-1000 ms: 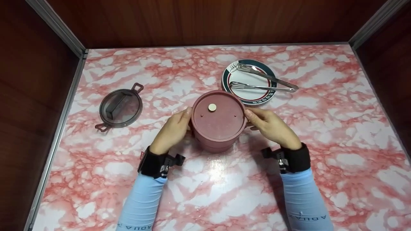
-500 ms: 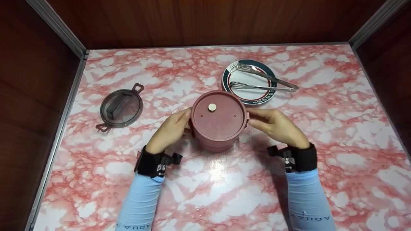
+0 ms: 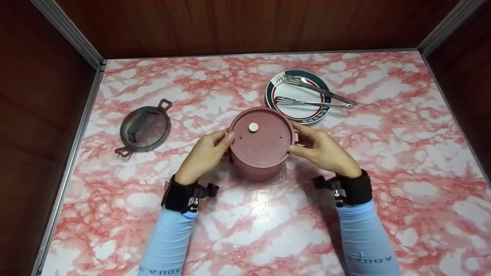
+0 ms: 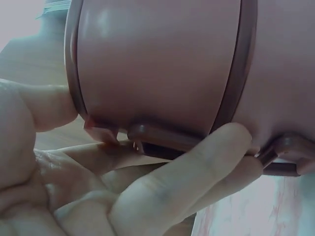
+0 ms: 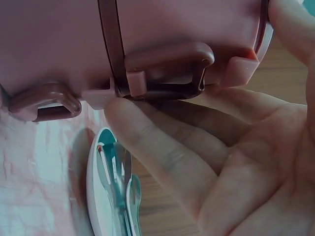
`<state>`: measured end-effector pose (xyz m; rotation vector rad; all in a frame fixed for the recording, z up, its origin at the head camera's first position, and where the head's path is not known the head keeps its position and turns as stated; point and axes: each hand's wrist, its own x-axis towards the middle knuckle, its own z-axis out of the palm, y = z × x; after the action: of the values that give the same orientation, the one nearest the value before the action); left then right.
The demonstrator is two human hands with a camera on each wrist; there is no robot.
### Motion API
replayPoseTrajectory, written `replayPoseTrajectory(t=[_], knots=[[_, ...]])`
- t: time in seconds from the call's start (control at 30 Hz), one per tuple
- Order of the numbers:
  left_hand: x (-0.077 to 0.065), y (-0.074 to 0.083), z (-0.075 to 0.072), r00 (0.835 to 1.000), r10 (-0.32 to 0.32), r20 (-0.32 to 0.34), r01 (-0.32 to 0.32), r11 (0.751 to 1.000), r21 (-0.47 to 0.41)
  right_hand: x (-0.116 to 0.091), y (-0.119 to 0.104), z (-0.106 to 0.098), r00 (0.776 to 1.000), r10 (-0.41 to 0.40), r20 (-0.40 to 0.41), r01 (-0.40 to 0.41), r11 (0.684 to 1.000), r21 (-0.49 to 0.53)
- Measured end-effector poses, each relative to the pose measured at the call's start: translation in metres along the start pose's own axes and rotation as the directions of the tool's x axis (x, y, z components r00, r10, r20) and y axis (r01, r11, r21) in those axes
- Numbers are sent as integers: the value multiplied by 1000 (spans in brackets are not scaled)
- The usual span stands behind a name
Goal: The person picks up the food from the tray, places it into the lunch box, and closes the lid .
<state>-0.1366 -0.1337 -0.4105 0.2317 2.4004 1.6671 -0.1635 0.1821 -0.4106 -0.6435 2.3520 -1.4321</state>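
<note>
A dusty-red, round stacked lunch box (image 3: 261, 151) stands upright at mid-table, its flat lid bearing a small cream knob (image 3: 253, 127). My left hand (image 3: 203, 157) holds its left side, thumb at the lid rim. In the left wrist view, the fingers reach below a dark red side clasp (image 4: 167, 142) at the seam between the tiers. On the opposite side my right hand (image 3: 326, 153) grips the box, thumb on the rim. Its fingers lie under the matching clasp (image 5: 170, 56) in the right wrist view. A lower loop handle (image 5: 47, 93) shows beside them.
Behind the box on the right lies a patterned plate (image 3: 285, 92) with metal tongs (image 3: 326, 92) across it. A dark see-through round lid (image 3: 153, 132) with two red loops sits at the left. Brown wooden panels (image 3: 261, 27) enclose the table's back and sides.
My right hand shifted out to the right, then came back in, its thumb now on the lid rim. The left thumb has moved onto the rim too. The lunch box stayed in place.
</note>
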Motion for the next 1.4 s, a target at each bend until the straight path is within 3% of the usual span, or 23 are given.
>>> replayPoseTrajectory(t=[0.4, 0.8, 0.97, 1.13, 1.3, 1.4], knots=[[2, -3, 1, 1000, 18, -9, -19, 999, -49, 3, 5, 2, 999, 7, -47, -5, 999, 48], [4, -5, 3, 999, 37, -8, -38, 998, -53, 2, 9, 1, 1000, -14, -28, 17, 994, 106], [2, -5, 1, 1000, 13, 6, -13, 999, -48, -1, 14, -6, 998, -63, -6, 63, 998, 26], [-2, -5, -5, 999, -6, 37, 7, 1000, -29, -2, 12, -10, 993, -102, -60, 93, 987, -130], [-5, -5, -13, 992, -94, 85, 99, 993, -64, 0, 7, -8, 992, -92, -88, 77, 983, -165], [-6, -6, -16, 990, -75, 116, 80, 996, -36, 0, 9, -9, 992, -94, -82, 80, 983, -164]])
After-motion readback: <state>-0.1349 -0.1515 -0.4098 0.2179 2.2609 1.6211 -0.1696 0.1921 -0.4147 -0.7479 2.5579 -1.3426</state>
